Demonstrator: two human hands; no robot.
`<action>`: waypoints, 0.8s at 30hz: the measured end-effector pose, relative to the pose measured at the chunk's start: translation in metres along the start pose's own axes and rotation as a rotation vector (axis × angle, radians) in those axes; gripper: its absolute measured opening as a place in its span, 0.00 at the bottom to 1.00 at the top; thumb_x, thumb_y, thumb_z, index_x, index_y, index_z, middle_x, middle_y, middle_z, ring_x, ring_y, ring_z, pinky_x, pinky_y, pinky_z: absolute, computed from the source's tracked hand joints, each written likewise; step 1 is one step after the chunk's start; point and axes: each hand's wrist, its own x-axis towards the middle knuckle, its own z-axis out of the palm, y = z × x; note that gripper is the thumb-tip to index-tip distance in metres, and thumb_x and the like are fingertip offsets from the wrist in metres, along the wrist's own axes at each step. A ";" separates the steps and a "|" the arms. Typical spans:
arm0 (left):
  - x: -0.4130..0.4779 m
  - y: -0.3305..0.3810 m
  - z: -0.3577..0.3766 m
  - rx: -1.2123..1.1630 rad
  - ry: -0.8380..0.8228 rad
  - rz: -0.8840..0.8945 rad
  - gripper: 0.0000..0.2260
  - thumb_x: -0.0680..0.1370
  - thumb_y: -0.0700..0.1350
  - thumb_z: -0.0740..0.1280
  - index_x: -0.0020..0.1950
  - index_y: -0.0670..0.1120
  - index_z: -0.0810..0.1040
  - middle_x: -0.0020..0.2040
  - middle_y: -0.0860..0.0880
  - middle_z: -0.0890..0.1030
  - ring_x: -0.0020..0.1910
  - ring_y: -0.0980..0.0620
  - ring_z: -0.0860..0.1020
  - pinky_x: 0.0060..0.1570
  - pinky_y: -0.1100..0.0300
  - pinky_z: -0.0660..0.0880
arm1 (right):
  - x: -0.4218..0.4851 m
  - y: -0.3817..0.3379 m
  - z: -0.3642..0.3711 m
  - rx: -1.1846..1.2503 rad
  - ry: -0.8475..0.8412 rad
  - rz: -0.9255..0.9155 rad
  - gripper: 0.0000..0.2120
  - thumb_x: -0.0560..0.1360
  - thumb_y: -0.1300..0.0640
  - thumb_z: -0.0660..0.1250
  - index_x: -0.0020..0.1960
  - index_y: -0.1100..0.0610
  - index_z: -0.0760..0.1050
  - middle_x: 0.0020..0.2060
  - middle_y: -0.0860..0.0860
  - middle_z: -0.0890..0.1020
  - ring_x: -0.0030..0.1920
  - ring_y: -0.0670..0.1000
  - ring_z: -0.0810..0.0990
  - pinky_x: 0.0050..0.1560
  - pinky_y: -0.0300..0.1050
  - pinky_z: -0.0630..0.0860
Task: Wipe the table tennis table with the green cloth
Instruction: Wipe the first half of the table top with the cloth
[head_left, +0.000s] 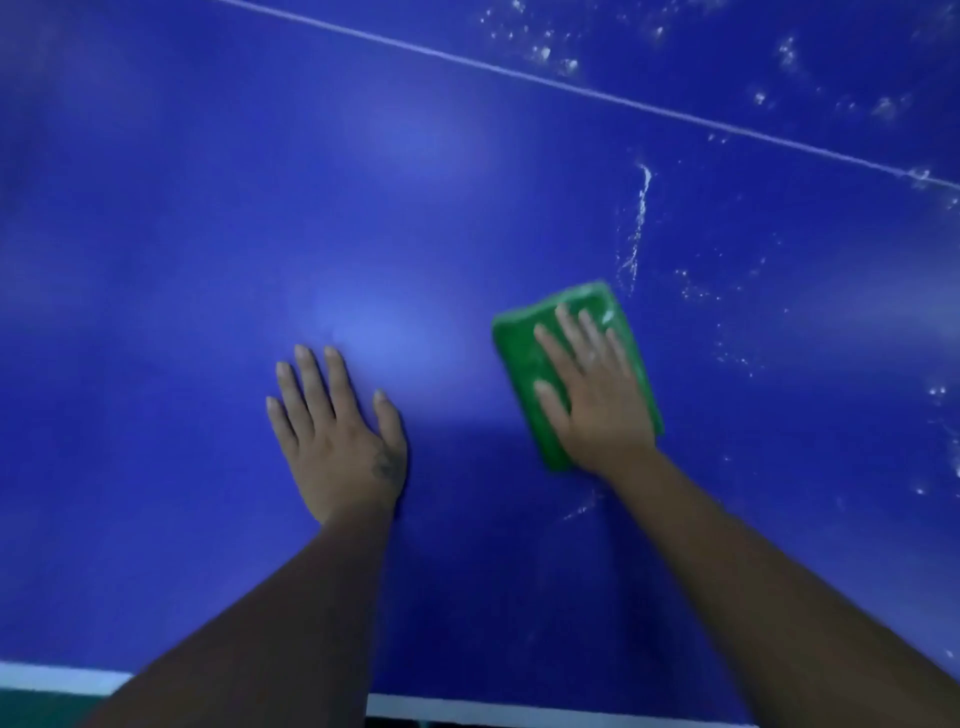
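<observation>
Cloth (517, 358), green and folded into a pad, lies on the blue table (208, 218) right of centre in my view. It is pressed flat under the right hand (597, 400), fingers straight and spread, curled round nothing. White wet streaks (642, 208) and droplets sit just beyond and to the right of it. I see the left hand (337, 441) flat on bare tabletop beside the cloth, not touching it. A thin white line (571, 85) crosses farther off; a white edge stripe (467, 707) runs nearest.
</observation>
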 end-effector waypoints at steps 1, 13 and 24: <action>0.001 -0.002 0.002 0.017 0.005 -0.008 0.31 0.87 0.57 0.56 0.87 0.44 0.60 0.88 0.42 0.58 0.88 0.41 0.53 0.86 0.40 0.49 | 0.016 0.011 -0.001 0.003 0.015 0.046 0.30 0.88 0.43 0.56 0.87 0.53 0.61 0.87 0.55 0.58 0.87 0.61 0.55 0.85 0.66 0.54; 0.004 -0.002 0.005 0.033 0.028 -0.010 0.31 0.86 0.57 0.58 0.86 0.44 0.63 0.87 0.42 0.59 0.87 0.40 0.56 0.85 0.41 0.50 | -0.073 -0.111 0.018 0.166 0.048 0.175 0.32 0.88 0.45 0.59 0.88 0.56 0.58 0.88 0.58 0.55 0.88 0.61 0.51 0.86 0.67 0.51; 0.003 0.001 0.000 0.021 0.030 -0.015 0.31 0.87 0.57 0.58 0.87 0.44 0.62 0.88 0.42 0.58 0.87 0.41 0.55 0.86 0.41 0.50 | -0.086 -0.006 0.010 0.122 -0.040 -0.142 0.32 0.87 0.40 0.61 0.87 0.50 0.62 0.88 0.51 0.56 0.88 0.57 0.53 0.86 0.64 0.52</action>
